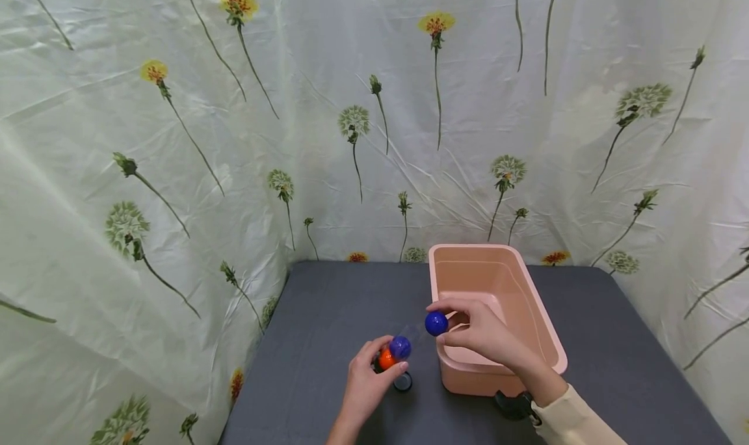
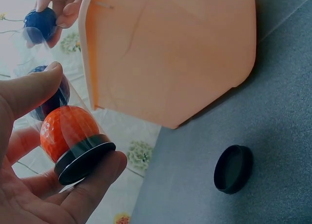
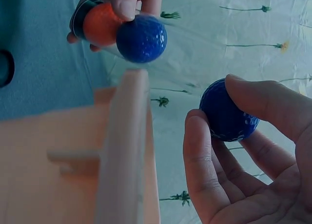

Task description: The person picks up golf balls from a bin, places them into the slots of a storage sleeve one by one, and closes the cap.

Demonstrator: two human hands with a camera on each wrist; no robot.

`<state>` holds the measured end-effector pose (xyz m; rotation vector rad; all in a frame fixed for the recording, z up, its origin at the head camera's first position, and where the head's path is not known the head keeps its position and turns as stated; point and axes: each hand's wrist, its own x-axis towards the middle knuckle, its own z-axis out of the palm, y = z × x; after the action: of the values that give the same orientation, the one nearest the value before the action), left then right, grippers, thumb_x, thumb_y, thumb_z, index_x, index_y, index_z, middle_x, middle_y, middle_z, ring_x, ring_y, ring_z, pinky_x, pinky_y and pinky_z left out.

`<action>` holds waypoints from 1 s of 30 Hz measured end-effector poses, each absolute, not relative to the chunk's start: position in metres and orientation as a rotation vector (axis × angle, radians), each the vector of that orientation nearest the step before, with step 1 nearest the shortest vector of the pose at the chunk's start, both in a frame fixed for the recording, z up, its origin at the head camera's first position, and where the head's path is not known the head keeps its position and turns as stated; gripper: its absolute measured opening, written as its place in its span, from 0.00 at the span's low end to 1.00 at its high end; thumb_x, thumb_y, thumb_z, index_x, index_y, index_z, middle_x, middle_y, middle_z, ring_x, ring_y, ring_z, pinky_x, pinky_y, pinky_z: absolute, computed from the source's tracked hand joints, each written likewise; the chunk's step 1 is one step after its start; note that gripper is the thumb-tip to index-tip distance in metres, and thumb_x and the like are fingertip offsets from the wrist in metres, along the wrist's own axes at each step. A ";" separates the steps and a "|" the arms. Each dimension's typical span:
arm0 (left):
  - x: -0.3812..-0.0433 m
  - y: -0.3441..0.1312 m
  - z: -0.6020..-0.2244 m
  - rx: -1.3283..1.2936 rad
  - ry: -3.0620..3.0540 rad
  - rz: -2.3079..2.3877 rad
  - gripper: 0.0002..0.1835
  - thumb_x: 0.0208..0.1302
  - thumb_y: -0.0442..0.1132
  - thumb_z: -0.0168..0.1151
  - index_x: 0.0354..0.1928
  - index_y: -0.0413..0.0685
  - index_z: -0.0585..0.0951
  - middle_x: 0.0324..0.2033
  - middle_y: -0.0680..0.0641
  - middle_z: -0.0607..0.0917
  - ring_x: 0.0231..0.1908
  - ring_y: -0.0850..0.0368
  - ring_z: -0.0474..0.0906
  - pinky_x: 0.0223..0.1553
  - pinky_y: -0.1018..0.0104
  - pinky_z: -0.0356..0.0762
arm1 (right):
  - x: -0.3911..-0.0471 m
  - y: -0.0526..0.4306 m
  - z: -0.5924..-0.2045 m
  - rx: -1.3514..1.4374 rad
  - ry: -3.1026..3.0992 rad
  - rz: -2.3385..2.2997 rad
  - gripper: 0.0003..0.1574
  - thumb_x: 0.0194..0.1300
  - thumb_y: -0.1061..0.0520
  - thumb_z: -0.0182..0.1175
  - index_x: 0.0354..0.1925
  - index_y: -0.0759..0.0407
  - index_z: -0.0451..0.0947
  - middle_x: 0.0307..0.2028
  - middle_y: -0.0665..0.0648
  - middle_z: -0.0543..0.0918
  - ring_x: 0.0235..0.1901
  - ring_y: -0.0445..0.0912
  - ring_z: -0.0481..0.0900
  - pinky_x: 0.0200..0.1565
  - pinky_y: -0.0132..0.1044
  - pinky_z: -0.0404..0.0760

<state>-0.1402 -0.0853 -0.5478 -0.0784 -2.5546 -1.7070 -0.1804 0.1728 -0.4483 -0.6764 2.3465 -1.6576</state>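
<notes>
My left hand [image 1: 364,381] grips a clear tube [image 1: 414,332] by its lower end, which has a black cap [image 2: 87,159]. Inside the tube an orange golf ball [image 2: 68,130] sits against that cap, with a blue golf ball [image 3: 141,38] beyond it. The tube tilts, its far end toward my right hand [image 1: 484,331]. Between thumb and fingers, that hand pinches a second blue golf ball [image 3: 229,112] right at the tube's far end. Both hands are above the table, the right one over the left side of a pink plastic bin [image 1: 480,381].
A loose black cap [image 2: 234,169] lies on the dark grey table [image 1: 333,308], left of the bin and below the tube. Behind and to both sides hangs a pale curtain [image 1: 316,146] printed with dandelions. A dark band [image 1: 516,406] is at my right wrist.
</notes>
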 end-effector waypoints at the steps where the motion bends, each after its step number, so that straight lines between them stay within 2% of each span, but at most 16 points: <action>1: -0.140 -0.085 -0.547 -0.081 -2.554 -1.710 0.27 0.52 0.56 0.78 0.54 0.61 0.83 0.42 0.56 0.81 0.43 0.57 0.77 0.47 0.61 0.77 | -0.180 0.172 -0.449 -0.669 2.343 -1.659 0.31 0.56 0.57 0.77 0.58 0.50 0.81 0.52 0.58 0.82 0.41 0.54 0.84 0.43 0.38 0.84; 8: -0.138 -0.086 -0.545 -0.099 -2.558 -1.689 0.27 0.52 0.55 0.79 0.54 0.60 0.84 0.40 0.56 0.81 0.42 0.58 0.77 0.46 0.63 0.78 | -0.177 0.167 -0.451 -0.667 2.336 -1.646 0.30 0.56 0.55 0.77 0.58 0.51 0.81 0.52 0.57 0.82 0.42 0.55 0.83 0.43 0.38 0.84; 14: -0.140 -0.084 -0.545 -0.112 -2.577 -1.653 0.26 0.51 0.54 0.80 0.53 0.62 0.84 0.39 0.57 0.80 0.41 0.58 0.77 0.45 0.64 0.77 | -0.176 0.164 -0.451 -0.690 2.343 -1.624 0.29 0.57 0.54 0.76 0.57 0.49 0.81 0.50 0.55 0.82 0.41 0.53 0.83 0.43 0.38 0.83; 23: -0.136 -0.087 -0.548 -0.125 -2.565 -1.638 0.25 0.51 0.53 0.80 0.52 0.62 0.84 0.40 0.58 0.81 0.41 0.59 0.78 0.45 0.63 0.77 | -0.174 0.158 -0.454 -0.740 2.295 -1.665 0.27 0.61 0.59 0.73 0.58 0.49 0.81 0.50 0.56 0.83 0.42 0.54 0.84 0.42 0.41 0.84; 30: -0.132 -0.091 -0.550 -0.130 -2.522 -1.676 0.25 0.51 0.53 0.80 0.52 0.63 0.84 0.41 0.58 0.82 0.42 0.58 0.78 0.45 0.63 0.77 | -0.168 0.154 -0.457 -0.714 2.275 -1.712 0.26 0.62 0.55 0.73 0.58 0.49 0.80 0.50 0.56 0.83 0.42 0.54 0.84 0.44 0.41 0.84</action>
<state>-0.1322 -0.0911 -0.5503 -0.1305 -2.5220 -1.6760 -0.1684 0.1544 -0.4568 -0.7137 2.2749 -1.7118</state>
